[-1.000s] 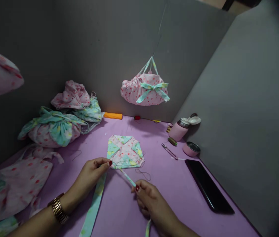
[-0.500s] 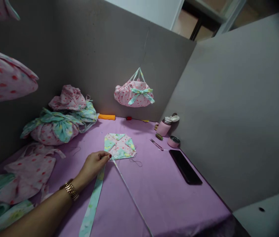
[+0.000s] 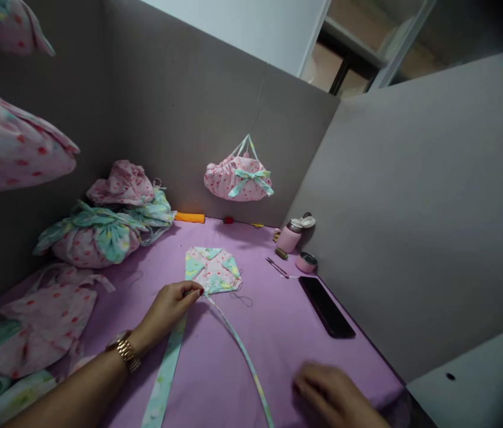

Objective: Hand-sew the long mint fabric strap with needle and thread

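My left hand [image 3: 179,304] pinches a floral fabric strip between thumb and fingers, just below a small patchwork piece. From the pinch, a flat wide part of the fabric strip [image 3: 165,371] trails toward the near edge. A narrow, folded part curves away to the right and down. The patchwork piece [image 3: 214,268] of pink dotted and green floral cloth lies flat, with a loose thread [image 3: 242,299] at its lower right. My right hand [image 3: 334,392] is low on the right, smeared by motion, apart from the strip; its fingers are not clear.
At the left lie floral cloth bundles [image 3: 100,235] and a dotted pouch [image 3: 55,321]. A pink bag [image 3: 239,181] hangs at the back. On the right are a phone [image 3: 326,308], thread snips [image 3: 277,267], a thread spool [image 3: 281,254], a pink jar [image 3: 289,238] and a round tin [image 3: 306,262].
My right hand has come into view at the lower right. The narrow strip, straight and taut before, now hangs in a slack curve. My left hand keeps its pinch.
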Available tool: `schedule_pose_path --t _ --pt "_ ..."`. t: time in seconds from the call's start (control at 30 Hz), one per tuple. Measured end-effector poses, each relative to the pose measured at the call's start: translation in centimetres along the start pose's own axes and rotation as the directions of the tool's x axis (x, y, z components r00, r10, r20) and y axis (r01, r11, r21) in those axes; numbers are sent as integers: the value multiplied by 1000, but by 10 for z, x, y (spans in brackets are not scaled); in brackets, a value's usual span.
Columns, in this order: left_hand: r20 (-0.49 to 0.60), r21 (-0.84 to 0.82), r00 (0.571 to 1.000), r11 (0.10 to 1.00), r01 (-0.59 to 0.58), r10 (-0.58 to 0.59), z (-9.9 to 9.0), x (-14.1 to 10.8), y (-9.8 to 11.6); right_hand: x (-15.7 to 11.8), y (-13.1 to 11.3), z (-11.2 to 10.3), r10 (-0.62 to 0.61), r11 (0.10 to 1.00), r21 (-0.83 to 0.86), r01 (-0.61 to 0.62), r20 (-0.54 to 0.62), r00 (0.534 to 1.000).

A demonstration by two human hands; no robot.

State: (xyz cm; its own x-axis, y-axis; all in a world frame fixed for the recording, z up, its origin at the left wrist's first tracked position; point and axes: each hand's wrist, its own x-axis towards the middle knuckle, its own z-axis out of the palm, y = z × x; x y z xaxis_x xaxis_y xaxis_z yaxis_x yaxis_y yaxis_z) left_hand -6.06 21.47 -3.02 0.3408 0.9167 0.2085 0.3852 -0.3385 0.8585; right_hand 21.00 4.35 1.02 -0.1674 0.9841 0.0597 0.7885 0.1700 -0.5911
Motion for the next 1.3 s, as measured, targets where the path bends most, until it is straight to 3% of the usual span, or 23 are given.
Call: schedule_pose_path --t 0.1,0.2,0.27,0.33,0.4,0.5,0.6,0.7,0.9,1.03,1.17,1.3 --pt "20 -45 1000 999 -10 11 0 0 1 71 -13 6 -117 991 52 120 -55 992" --pt "40 -102 999 995 -3 8 -1 2 2 134 -29 33 -291 951 87 296 -68 954" --pt "48 -137 999 991 15 -8 -1 4 2 160 -36 51 -317 940 114 322 -54 947" --pt "50 -162 998 986 46 -39 0 5 0 171 -35 57 -277 926 270 264 9 961" --pt "48 -180 995 980 89 -82 0 7 -3 172 -26 48 -217 869 474 140 112 970" --pt "47 -199 988 968 153 -147 2 9 -8 164 2 12 -141 758 652 -17 188 972" --pt "50 -221 978 953 208 -202 4 10 -12 153 33 -24 -22 632 773 -60 96 995" --pt "49 -248 967 934 256 -252 4 12 -13 142 56 -45 95 517 853 -70 25 995" --pt "30 -302 947 900 315 -321 -2 14 -13 134 82 -49 308 250 964 -88 7 951" --pt "-4 -279 931 894 351 -366 -6 16 -13 131 96 -48 406 125 989 -78 20 914" --pt "-29 -297 899 862 410 -438 -9 18 -14 125 103 -53 454 80 995 -66 23 891" --pt "-3 -308 898 855 417 -440 -9 20 -18 120 100 -59 467 99 993 -65 11 884"
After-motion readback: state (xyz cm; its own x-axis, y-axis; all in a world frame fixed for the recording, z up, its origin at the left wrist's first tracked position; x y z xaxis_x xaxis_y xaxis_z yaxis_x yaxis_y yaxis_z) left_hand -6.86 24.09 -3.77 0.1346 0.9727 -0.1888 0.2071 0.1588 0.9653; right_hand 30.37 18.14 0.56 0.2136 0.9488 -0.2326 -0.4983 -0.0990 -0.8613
